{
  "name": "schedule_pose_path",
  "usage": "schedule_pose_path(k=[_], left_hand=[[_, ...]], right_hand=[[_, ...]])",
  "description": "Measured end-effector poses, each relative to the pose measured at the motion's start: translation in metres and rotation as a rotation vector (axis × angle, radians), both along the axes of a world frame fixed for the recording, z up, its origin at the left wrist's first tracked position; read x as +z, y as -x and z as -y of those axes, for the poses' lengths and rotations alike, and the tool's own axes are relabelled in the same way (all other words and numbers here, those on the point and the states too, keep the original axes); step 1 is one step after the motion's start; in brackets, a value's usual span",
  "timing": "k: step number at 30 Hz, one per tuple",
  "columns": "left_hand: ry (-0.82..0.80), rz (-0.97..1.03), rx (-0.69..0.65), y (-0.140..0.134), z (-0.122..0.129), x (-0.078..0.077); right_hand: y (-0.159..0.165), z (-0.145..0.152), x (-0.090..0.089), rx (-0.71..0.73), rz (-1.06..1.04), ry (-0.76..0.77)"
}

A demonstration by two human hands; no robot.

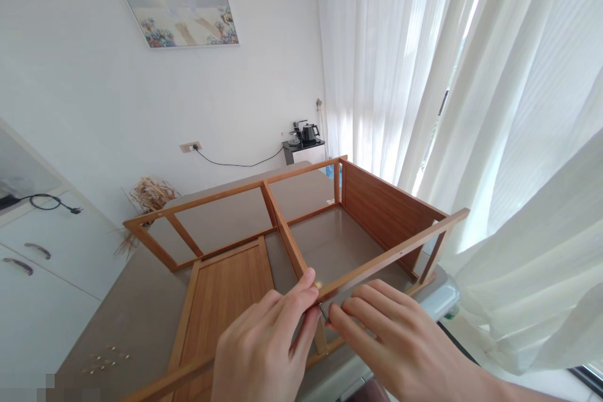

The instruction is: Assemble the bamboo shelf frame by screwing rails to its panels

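A wooden shelf frame point(393, 257) lies on its side, with slatted panels and a crossbar meeting the near rail. My left hand point(266, 339) is closed around the joint between crossbar and rail, thumb and fingers pinching the wood. Close on its right, my right hand point(389, 333) has its fingertips closed on a thin metal rod point(324, 312). The rod touches or nearly touches the outer face of the rail at that joint; whether it is a screw or a hex key, I cannot tell. My fingers cover part of it.
The frame rests on a grey-brown table point(141, 301). Several small brass-coloured fittings point(106, 361) lie at the table's left. Dried stalks point(151, 195) stand behind the table, near a white cabinet point(42, 251). A kettle point(311, 132) is at the back; white curtains point(471, 107) hang right.
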State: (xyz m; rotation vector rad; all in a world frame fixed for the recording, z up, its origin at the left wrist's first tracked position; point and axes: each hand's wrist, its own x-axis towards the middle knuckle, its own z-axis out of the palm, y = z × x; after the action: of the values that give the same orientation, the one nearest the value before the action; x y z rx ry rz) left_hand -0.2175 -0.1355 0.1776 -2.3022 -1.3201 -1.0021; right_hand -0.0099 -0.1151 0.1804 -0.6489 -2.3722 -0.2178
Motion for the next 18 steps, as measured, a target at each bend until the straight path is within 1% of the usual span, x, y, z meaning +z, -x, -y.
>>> schedule_pose_path(k=[2,4,6,8,9,10,12,14,16,18], left_hand=[[-0.014,0.012,-0.007,-0.001,0.0,0.002],[-0.025,0.021,-0.015,-0.002,0.0,0.004],[-0.028,0.015,-0.018,-0.003,0.0,0.006],[-0.026,0.003,-0.015,-0.003,-0.001,0.007],[-0.025,0.001,-0.013,-0.003,-0.001,0.007],[-0.027,0.002,-0.014,-0.002,-0.001,0.006],[-0.024,0.006,-0.015,-0.002,-0.001,0.005],[-0.02,0.014,-0.015,-0.001,0.0,0.004],[-0.014,0.016,-0.013,-0.002,0.0,0.003],[-0.023,0.017,-0.014,-0.003,0.0,0.003]], right_hand=[[0.005,-0.001,-0.007,0.01,-0.107,0.139],[0.011,-0.001,-0.015,0.029,-0.225,0.333],[0.016,0.0,-0.022,0.048,-0.294,0.531],[0.02,0.002,-0.028,0.051,-0.332,0.653],[0.021,0.004,-0.03,0.044,-0.349,0.654],[0.02,0.005,-0.031,0.042,-0.362,0.602],[0.017,0.007,-0.031,0.054,-0.342,0.407],[0.012,0.007,-0.03,0.08,-0.272,0.218],[0.008,0.006,-0.027,0.087,-0.197,0.127],[0.005,0.003,-0.023,0.067,-0.151,0.08]])
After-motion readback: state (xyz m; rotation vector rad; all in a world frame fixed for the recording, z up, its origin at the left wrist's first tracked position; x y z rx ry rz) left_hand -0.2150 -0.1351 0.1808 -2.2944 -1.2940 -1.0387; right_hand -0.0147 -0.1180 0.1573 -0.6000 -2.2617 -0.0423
